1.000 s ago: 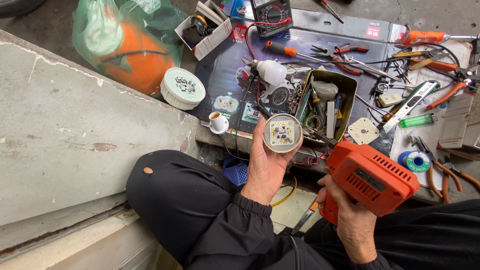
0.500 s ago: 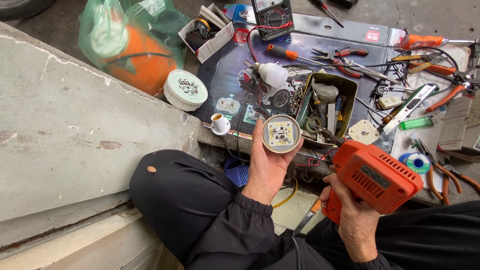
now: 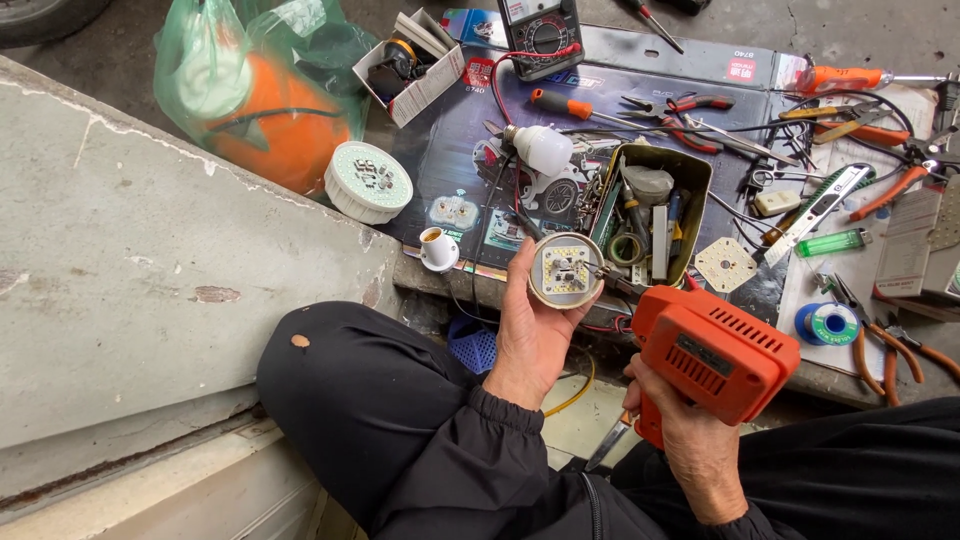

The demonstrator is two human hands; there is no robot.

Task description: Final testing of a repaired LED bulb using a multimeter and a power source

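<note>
Two hands are busy. Left hand (image 3: 528, 335) grips a round lamp board (image 3: 566, 270) face up, fingers curled around it. Right hand (image 3: 680, 430) squeezes the orange solder gun (image 3: 715, 352), whose thin tip reaches left and touches the board's right edge.

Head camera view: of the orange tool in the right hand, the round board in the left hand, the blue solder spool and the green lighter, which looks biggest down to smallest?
1. Orange tool, nearest the camera, which flatters it.
2. Round board.
3. Blue solder spool and green lighter: too alike to rank.
</note>
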